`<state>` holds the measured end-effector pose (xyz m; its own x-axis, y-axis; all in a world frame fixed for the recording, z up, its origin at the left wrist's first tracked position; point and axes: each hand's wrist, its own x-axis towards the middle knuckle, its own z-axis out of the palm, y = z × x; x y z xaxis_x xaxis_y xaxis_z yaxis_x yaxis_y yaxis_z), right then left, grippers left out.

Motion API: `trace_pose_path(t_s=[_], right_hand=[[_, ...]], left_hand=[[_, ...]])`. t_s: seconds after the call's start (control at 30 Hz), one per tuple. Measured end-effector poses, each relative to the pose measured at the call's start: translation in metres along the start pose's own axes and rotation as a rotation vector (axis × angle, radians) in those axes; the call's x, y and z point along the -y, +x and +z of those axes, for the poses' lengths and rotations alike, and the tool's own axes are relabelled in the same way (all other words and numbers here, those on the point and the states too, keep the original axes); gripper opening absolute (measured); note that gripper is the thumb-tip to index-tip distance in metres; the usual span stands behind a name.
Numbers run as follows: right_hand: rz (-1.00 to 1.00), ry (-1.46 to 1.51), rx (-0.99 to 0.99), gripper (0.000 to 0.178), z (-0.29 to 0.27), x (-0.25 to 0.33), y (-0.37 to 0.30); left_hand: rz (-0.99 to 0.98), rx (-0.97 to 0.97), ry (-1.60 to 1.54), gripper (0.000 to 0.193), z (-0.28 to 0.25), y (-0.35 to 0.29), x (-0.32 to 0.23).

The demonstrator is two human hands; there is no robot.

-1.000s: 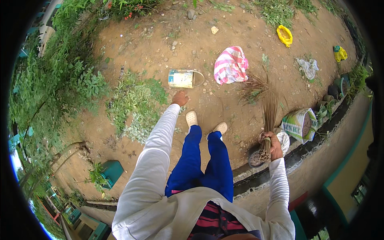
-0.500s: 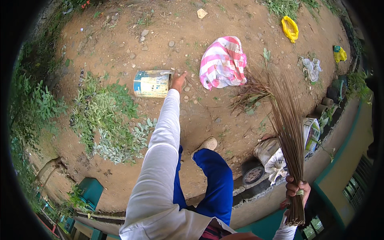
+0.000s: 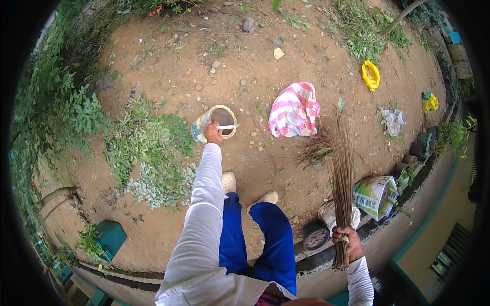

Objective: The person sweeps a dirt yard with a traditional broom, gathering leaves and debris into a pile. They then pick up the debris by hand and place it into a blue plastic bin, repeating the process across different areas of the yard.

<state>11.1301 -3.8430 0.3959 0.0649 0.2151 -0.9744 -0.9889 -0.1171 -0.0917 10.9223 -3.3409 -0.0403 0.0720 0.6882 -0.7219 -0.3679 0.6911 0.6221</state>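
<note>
My left hand (image 3: pixel 212 132) is closed at the rim of a paint-stained bucket (image 3: pixel 198 125), blue and cream outside. The bucket leans with its round opening toward upper right. Across that opening, from my fingers, runs a pale strip (image 3: pixel 227 127); whether it is the bucket's handle I cannot tell. On the right, my right hand (image 3: pixel 349 245) grips a stick broom (image 3: pixel 343 178) of thin brown ribs near its bound end, the loose tips fanned away from me. A pink-and-white striped bag (image 3: pixel 293 110) sits on the soil between bucket and broom.
Cut leafy stems (image 3: pixel 148 148) lie left of the bucket. Yellow bags (image 3: pixel 371 76) and a clear plastic bag (image 3: pixel 392 122) are scattered at right. A printed sack (image 3: pixel 374 198) and a black round container (image 3: pixel 315 237) stand along the concrete edge. A green box (image 3: pixel 111 237) sits lower left.
The bucket has gone from lying on its side to tipped up, its opening now showing, with my left hand at the rim. My right hand and the broom have shifted left.
</note>
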Motion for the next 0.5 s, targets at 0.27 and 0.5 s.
trace_pose_path(t_s=[0.27,0.5], right_hand=[[0.252,-0.33,0.181,0.008,-0.011,-0.003,-0.04],[0.413,-0.51,0.408,0.011,0.036,-0.018,-0.081]], left_hand=[[-0.071,0.163,-0.272,0.073,0.015,-0.186,-0.205],[0.07,-0.016,-0.445,0.041,-0.032,-0.29,-0.267]])
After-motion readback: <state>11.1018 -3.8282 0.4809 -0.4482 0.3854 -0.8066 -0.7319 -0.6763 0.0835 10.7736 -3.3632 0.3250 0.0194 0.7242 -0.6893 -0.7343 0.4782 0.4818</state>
